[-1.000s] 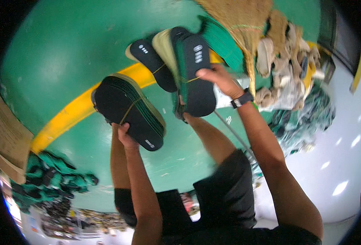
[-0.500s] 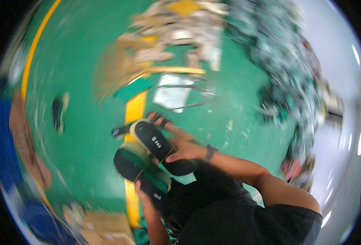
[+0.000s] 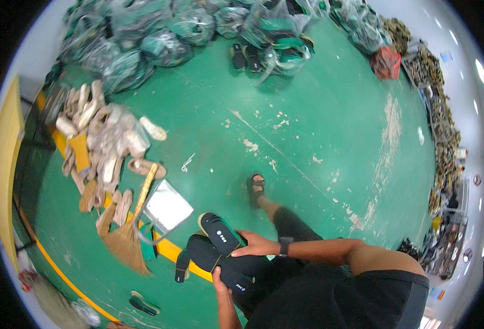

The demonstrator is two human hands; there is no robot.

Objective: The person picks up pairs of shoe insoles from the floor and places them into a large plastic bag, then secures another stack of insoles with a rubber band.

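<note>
My right hand (image 3: 257, 244) is closed on black insoles (image 3: 220, 234) with small white markings at the heel and a pale edge. Just below, my left hand (image 3: 221, 284) is wrapped round another bundle of black insoles (image 3: 202, 253), its thumb on top. The two bundles overlap in front of my black clothing. I cannot tell how many insoles each holds. A separate dark insole (image 3: 182, 266) shows beside the bundles, over the yellow floor line; whether it is held is unclear. Another loose insole (image 3: 144, 303) lies on the floor at the lower left.
A straw broom (image 3: 125, 244) and a dustpan (image 3: 168, 206) lie to the left, near a heap of beige shoes (image 3: 110, 145). Clear bags of green and black pieces (image 3: 168, 46) are piled at the far side. More insoles (image 3: 245, 57) and a red bag (image 3: 385, 63) lie there. My sandalled foot (image 3: 257, 185) stands ahead.
My view has swung to the right, bringing the far bags and right wall into sight. Both hands still hold the insoles, and the two bundles are now closer together.
</note>
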